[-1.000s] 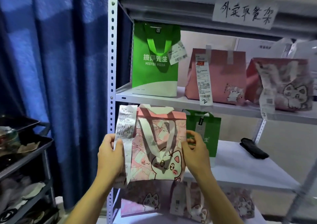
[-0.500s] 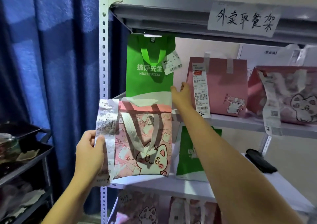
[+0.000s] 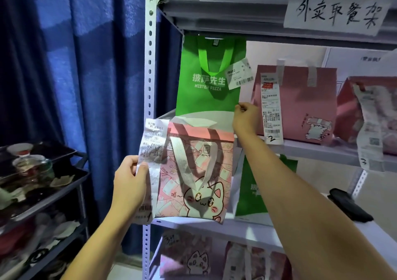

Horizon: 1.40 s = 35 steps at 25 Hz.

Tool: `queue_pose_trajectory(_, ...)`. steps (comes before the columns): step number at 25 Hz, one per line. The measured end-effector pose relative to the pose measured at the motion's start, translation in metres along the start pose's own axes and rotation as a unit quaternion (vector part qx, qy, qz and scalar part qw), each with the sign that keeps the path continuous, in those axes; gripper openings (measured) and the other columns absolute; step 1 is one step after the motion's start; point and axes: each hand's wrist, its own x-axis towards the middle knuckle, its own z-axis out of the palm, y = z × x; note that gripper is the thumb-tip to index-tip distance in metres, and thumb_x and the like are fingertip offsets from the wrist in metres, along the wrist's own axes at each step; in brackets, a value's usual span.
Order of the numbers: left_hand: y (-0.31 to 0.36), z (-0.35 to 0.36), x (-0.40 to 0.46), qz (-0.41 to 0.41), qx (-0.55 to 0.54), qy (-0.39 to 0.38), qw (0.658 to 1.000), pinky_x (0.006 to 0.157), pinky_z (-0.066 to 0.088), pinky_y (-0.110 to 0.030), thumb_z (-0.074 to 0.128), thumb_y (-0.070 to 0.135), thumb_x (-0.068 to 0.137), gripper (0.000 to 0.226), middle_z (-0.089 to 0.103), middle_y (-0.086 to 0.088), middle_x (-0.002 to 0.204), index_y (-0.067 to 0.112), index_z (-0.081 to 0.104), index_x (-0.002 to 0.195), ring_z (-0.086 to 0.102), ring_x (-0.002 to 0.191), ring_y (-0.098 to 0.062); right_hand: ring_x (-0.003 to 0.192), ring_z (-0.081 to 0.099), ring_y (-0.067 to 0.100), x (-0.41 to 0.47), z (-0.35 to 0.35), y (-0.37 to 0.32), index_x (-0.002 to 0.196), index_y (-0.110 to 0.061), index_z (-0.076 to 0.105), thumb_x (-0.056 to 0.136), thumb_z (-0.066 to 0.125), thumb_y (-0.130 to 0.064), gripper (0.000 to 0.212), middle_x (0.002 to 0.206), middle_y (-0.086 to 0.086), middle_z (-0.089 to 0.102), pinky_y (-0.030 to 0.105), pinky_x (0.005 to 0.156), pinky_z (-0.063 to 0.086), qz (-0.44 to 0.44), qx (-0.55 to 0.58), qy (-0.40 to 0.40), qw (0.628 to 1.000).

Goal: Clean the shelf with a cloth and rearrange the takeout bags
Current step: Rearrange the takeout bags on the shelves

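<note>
My left hand holds a pink cat-print takeout bag by its left edge and its long white receipt, in front of the metal shelf. My right hand reaches to the upper tier and pinches the lower right edge of the tall green Mister Pizza bag. A pink bag numbered 2 stands to its right, then another cat-print bag numbered 3. A second green bag stands on the middle tier behind my right arm. A dark cloth lies on that tier.
A blue curtain hangs left of the shelf. A dark cart with dishes and scraps stands at lower left. More cat-print bags sit on the lowest tier. A handwritten paper sign is taped to the top beam.
My right hand let go of the cat-print bag and rose to the green bag on the upper tier. My left hand alone lifted the cat-print bag higher.
</note>
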Motion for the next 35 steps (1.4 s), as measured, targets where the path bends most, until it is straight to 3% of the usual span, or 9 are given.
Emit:
queue_pose_trajectory(3,-0.009,-0.017,-0.008,-0.009,0.004,-0.008,1.000,0.066,0.048,-0.032,0.054,0.018,0.091,0.015,0.069,0.008,0.078,0.028,0.064,0.085,0.060,0.067,-0.008,0.077,0.063,0.022,-0.011,-0.010,-0.010,0.104,-0.007,0.078,0.098,0.058,-0.013,0.021,0.092,0.008,0.073,0.022,0.065,0.042,-0.038,-0.034,0.051,0.997)
queue_pose_trajectory(6,-0.017,-0.031,-0.016,-0.024,0.002,-0.014,1.000,0.069,0.050,-0.034,0.054,0.016,0.092,0.016,0.071,0.006,0.079,0.026,0.065,0.086,0.064,0.073,-0.011,0.077,0.059,0.014,-0.026,-0.023,-0.018,0.110,-0.012,0.077,0.097,0.060,-0.016,0.022,0.098,0.004,0.076,0.017,0.064,0.042,-0.034,-0.030,0.073,0.996)
queue_pose_trajectory(11,-0.032,-0.046,-0.025,-0.046,0.004,-0.032,0.998,0.066,0.049,-0.039,0.054,0.019,0.091,0.014,0.071,0.001,0.078,0.026,0.065,0.086,0.063,0.072,-0.019,0.068,0.055,-0.001,-0.062,-0.052,-0.029,0.111,-0.010,0.077,0.096,0.063,-0.015,0.022,0.083,-0.015,0.062,-0.005,0.054,0.037,-0.037,0.002,0.103,0.994)
queue_pose_trajectory(16,-0.053,-0.056,-0.033,-0.080,0.009,-0.044,0.996,0.069,0.052,-0.040,0.053,0.019,0.089,0.013,0.072,-0.001,0.080,0.025,0.065,0.086,0.067,0.077,-0.025,0.073,0.064,-0.009,-0.105,-0.089,-0.039,0.110,-0.016,0.077,0.097,0.064,-0.016,0.018,0.083,-0.017,0.068,0.008,0.070,0.054,-0.049,0.062,0.111,0.991)
queue_pose_trajectory(22,-0.061,-0.062,-0.037,-0.092,-0.003,-0.052,0.994,0.063,0.050,-0.034,0.053,0.019,0.090,0.014,0.072,0.002,0.082,0.025,0.065,0.087,0.066,0.075,-0.018,0.070,0.066,-0.011,-0.152,-0.131,-0.028,0.110,-0.026,0.070,0.096,0.065,-0.012,0.020,0.081,-0.025,0.066,0.010,0.070,0.055,-0.071,0.059,0.128,0.988)
queue_pose_trajectory(25,-0.058,-0.060,-0.032,-0.080,-0.010,-0.048,0.996,0.065,0.050,-0.033,0.055,0.018,0.088,0.014,0.072,0.001,0.080,0.026,0.066,0.084,0.064,0.070,-0.014,0.072,0.062,-0.021,-0.178,-0.152,-0.011,0.119,-0.025,0.064,0.097,0.065,-0.013,0.025,0.086,-0.028,0.063,0.000,0.069,0.048,-0.067,0.024,0.129,0.989)
queue_pose_trajectory(27,-0.056,-0.059,-0.029,-0.070,-0.008,-0.062,0.996,0.065,0.052,-0.031,0.056,0.019,0.086,0.014,0.073,0.006,0.081,0.027,0.066,0.084,0.066,0.069,-0.010,0.071,0.064,-0.017,-0.195,-0.166,0.003,0.118,-0.028,0.067,0.097,0.065,-0.016,0.024,0.085,-0.028,0.065,0.002,0.066,0.048,-0.063,0.010,0.136,0.989)
queue_pose_trajectory(31,-0.062,-0.055,-0.032,-0.059,0.015,-0.092,0.994,0.066,0.051,-0.030,0.055,0.022,0.084,0.013,0.072,0.013,0.082,0.028,0.067,0.084,0.066,0.071,-0.006,0.073,0.067,0.001,-0.221,-0.193,0.035,0.112,-0.017,0.077,0.096,0.065,-0.020,0.020,0.087,-0.008,0.074,0.022,0.071,0.055,-0.044,0.000,0.185,0.982)
queue_pose_trajectory(35,-0.075,-0.045,-0.039,-0.082,0.021,-0.093,0.992,0.068,0.051,-0.035,0.055,0.018,0.084,0.014,0.071,0.007,0.079,0.027,0.066,0.082,0.064,0.074,-0.014,0.077,0.062,-0.019,-0.228,-0.222,0.061,0.115,-0.004,0.074,0.098,0.062,-0.013,0.023,0.098,0.002,0.073,0.004,0.077,0.047,-0.038,-0.016,0.215,0.976)
